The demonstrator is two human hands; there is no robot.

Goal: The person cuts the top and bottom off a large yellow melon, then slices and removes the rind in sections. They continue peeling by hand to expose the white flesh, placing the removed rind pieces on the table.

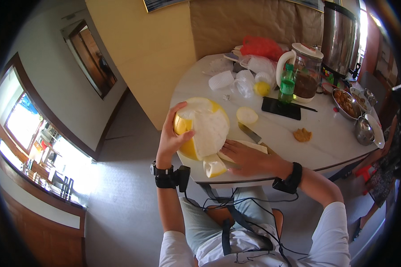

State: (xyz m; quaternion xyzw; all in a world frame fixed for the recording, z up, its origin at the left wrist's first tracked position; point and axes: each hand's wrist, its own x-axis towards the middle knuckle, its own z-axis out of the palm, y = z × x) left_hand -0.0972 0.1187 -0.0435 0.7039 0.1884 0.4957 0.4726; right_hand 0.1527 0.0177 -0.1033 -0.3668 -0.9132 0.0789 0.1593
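My left hand (176, 133) grips the left side of a partly peeled pomelo (210, 130) above the near left edge of the table. White pith shows across its face, with yellow rind left around the sides. A curled piece of peel (214, 168) hangs or lies just below the fruit; which one is unclear. At the pomelo's lower right is my right hand (245, 157), its fingertips hidden partly against fruit and peel. Beyond that hand lies another peel piece (254, 146). A knife (250, 132) rests behind it, and a round slice of rind (247, 115) sits farther back.
On the marble-patterned table (204, 80) are a black phone (277, 108), green bottle (287, 87), glass kettle (305, 78) and foam fruit nets (221, 80). Metal bowls (346, 102) stand right, below a steel urn (340, 40). Cables (240, 199) cross my lap. A person (382, 177) is at right.
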